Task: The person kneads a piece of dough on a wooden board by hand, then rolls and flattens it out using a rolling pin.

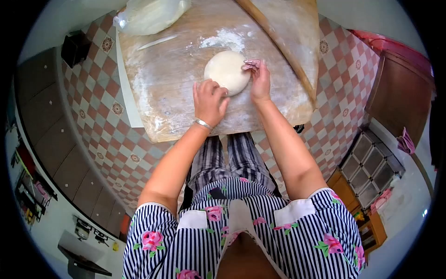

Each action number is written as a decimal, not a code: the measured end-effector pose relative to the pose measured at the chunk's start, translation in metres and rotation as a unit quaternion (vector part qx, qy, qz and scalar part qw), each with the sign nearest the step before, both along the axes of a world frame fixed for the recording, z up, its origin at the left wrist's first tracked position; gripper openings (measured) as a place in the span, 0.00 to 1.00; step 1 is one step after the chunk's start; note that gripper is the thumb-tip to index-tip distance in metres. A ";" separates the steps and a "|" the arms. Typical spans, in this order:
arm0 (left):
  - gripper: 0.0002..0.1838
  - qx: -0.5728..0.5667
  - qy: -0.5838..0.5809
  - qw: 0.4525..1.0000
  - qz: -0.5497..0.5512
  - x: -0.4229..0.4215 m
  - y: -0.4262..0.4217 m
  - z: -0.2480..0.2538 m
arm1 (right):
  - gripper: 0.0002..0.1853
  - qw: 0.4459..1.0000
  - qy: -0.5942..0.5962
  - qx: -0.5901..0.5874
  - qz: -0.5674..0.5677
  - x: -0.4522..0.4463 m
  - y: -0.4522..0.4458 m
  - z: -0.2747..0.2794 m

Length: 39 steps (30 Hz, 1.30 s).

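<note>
A smooth, round, pale disc of dough (226, 70) lies on a floured wooden board (172, 104). My left hand (210, 101) is at the dough's lower left edge, fingers curved and apart, with a silver bangle on the wrist. At the right edge of the dough is my right hand (258, 76), its fingers bent, flour-coated and touching the side of the dough. Neither hand is closed round the dough. White flour (225, 40) is scattered on the board just beyond it.
A long wooden rolling pin (283, 48) lies diagonally across the board's right side. At the far left of the board sits a clear plastic bag (151, 16) with pale contents. A dark box (75, 49) stands on the tiled floor to the left.
</note>
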<state>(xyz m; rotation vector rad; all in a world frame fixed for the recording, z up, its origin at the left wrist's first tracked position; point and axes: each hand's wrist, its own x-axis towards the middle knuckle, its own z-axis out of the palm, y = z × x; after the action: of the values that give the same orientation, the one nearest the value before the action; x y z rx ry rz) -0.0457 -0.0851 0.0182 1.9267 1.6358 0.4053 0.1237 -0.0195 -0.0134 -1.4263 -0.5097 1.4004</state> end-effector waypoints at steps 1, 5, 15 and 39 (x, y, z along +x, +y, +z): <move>0.16 0.034 -0.008 0.999 -0.011 0.003 0.003 -0.002 | 0.27 0.998 -0.054 0.015 0.006 0.000 -0.002 0.005; 0.21 0.056 0.018 0.992 -0.109 0.032 0.058 -0.019 | 0.17 0.955 -0.268 0.104 0.073 -0.016 0.014 0.031; 0.39 0.034 0.210 0.959 -0.189 0.063 0.080 -0.060 | 0.17 0.785 -0.544 0.121 0.271 -0.048 0.034 0.010; 0.40 -0.069 0.193 0.951 -0.231 0.064 0.106 -0.052 | 0.18 0.749 -0.557 0.046 0.356 -0.050 0.044 0.007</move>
<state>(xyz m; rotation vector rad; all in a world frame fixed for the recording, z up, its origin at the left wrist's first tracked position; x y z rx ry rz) 0.0180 0.0208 -0.0341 2.2914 1.3177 -0.2831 0.0739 0.0244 -0.0068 -1.9961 -2.0355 0.8308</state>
